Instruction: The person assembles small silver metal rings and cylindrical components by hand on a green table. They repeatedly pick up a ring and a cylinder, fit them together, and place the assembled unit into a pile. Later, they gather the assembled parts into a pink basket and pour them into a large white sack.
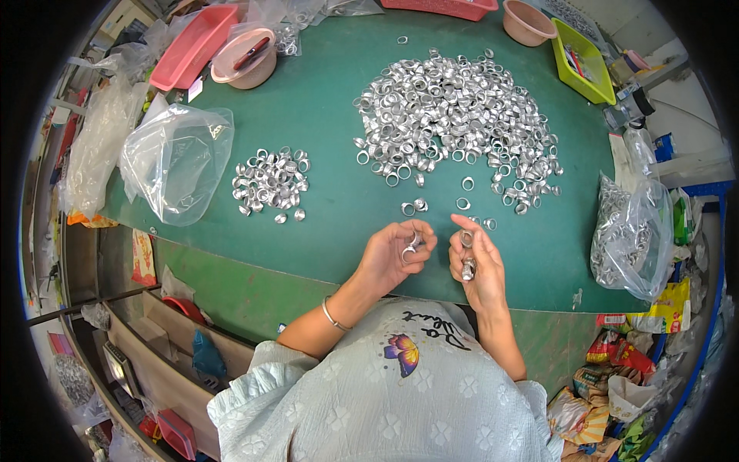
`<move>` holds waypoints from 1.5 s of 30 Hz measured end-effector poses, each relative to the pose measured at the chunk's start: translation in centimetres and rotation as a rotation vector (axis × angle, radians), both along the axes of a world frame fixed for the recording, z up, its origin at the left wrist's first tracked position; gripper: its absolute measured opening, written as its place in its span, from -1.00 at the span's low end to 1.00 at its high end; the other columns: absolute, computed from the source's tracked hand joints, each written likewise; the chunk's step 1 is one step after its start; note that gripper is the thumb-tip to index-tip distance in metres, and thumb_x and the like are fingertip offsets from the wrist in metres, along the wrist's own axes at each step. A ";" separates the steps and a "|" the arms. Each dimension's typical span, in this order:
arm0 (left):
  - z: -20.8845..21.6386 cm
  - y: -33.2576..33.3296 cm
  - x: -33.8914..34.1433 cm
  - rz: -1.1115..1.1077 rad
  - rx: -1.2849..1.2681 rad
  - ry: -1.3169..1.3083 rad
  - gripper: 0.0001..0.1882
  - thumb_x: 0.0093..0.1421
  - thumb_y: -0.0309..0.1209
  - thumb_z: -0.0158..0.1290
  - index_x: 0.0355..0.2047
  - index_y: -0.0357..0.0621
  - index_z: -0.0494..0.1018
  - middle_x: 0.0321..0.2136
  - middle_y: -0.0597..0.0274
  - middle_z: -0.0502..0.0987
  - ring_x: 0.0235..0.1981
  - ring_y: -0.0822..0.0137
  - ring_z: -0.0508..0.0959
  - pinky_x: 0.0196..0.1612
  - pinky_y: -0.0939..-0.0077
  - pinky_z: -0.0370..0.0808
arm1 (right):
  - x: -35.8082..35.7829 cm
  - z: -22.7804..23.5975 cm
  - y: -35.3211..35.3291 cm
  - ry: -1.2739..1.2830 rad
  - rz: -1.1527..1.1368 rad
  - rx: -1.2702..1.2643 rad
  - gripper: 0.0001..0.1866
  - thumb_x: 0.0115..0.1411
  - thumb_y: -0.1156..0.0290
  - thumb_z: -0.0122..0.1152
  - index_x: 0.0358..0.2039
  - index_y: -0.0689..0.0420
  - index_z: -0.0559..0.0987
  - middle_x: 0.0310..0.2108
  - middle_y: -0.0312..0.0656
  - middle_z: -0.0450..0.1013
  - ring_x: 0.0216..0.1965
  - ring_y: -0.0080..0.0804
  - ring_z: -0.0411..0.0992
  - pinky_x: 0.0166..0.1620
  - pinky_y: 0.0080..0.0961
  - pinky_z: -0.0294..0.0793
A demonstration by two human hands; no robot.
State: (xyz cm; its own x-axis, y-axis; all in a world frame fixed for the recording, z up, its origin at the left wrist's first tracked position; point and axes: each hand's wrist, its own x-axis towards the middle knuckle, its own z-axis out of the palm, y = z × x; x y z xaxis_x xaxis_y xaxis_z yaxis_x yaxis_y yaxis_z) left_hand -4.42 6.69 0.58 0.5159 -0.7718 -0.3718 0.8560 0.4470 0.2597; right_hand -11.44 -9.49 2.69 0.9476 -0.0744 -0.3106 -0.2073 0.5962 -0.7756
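Note:
Near the front edge of the green table, my left hand (392,258) is curled around a few silver metal rings (410,248). Close by on its right, my right hand (483,269) is closed on more metal rings (468,268), its index finger extended toward the left hand. Several loose rings (463,203) lie on the table just beyond my fingers. Behind them spreads a large heap of the same rings (454,108). A smaller pile of rings (271,183) sits to the left, apart from the heap.
A clear plastic bag (181,165) lies at the left of the green table (331,85). Another clear bag, full of rings (622,239), stands at the right edge. Pink trays (194,46), a round pink bowl (245,69) and a lime-green basket (581,63) line the far side.

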 end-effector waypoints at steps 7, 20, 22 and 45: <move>1.3 -1.2 -1.2 -0.122 0.270 -0.383 -0.59 0.19 -0.21 0.00 -0.06 -0.25 0.36 -0.30 0.34 0.43 -0.40 0.57 0.36 -0.53 0.70 0.30 | -0.3 0.6 1.7 -0.191 -0.024 -0.793 -0.71 0.16 0.55 0.00 -0.07 0.26 0.37 -0.38 -0.26 0.36 -0.56 -0.62 0.27 -0.47 -0.73 0.28; 0.5 -1.8 -0.8 -0.122 0.211 -0.201 -0.71 0.20 -0.27 -0.03 -0.16 -0.21 0.41 -0.34 0.34 0.47 -0.40 0.60 0.43 -0.46 0.73 0.37 | 0.2 1.8 0.2 -0.252 -0.092 -0.924 -0.85 0.07 0.49 0.20 -0.32 0.22 0.48 -0.61 -0.33 0.28 -0.63 -0.65 0.25 -0.56 -0.70 0.25; 0.4 -1.5 -0.6 -0.116 0.091 -0.064 -0.76 0.19 -0.30 -0.03 -0.22 -0.20 0.41 -0.35 0.34 0.47 -0.41 0.59 0.44 -0.48 0.73 0.37 | -0.4 0.6 -0.7 -0.083 -0.183 -0.301 -0.84 0.22 0.39 0.03 -0.32 0.22 0.47 -0.56 -0.39 0.24 -0.67 -0.67 0.13 -0.62 -0.74 0.11; 0.9 -1.8 -1.8 -0.085 0.138 -0.280 -0.78 0.10 -0.43 -0.17 -0.30 -0.26 0.40 -0.53 0.25 0.40 -0.62 0.55 0.31 -0.71 0.74 0.07 | -0.2 -1.3 -1.7 -0.147 -0.354 -0.066 -0.84 0.27 0.44 -0.11 -0.19 0.21 0.36 -0.41 -0.28 0.31 -0.44 -0.59 0.28 -0.39 -0.62 0.28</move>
